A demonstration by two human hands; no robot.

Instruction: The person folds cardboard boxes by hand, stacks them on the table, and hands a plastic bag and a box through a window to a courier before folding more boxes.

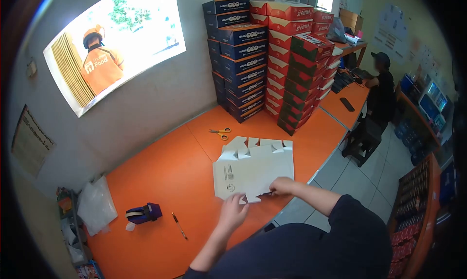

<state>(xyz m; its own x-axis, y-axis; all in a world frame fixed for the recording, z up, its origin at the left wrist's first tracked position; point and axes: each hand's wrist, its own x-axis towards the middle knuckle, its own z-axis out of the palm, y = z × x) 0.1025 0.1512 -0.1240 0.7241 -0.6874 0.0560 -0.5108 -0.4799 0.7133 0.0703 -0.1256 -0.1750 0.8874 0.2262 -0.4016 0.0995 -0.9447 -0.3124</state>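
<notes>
A flat, die-cut white cardboard sheet (258, 171) with small dark print lies on the orange table, its flaps at the far and near edges. My left hand (234, 212) rests at the sheet's near left corner, fingers apart and slightly blurred. At the near right edge, my right hand (281, 186) is closed round a small dark object (266, 194), perhaps a tool, mostly hidden by the fingers. Yellow-handled scissors (222, 131) lie beyond the sheet.
A purple tape dispenser (144, 213), a pen (179, 225) and plastic bags (97, 205) are at the left. Tall stacks of blue boxes (242, 65) and red boxes (284, 60) stand at the back. A person (381, 89) sits at the far right near a black stool (362, 140).
</notes>
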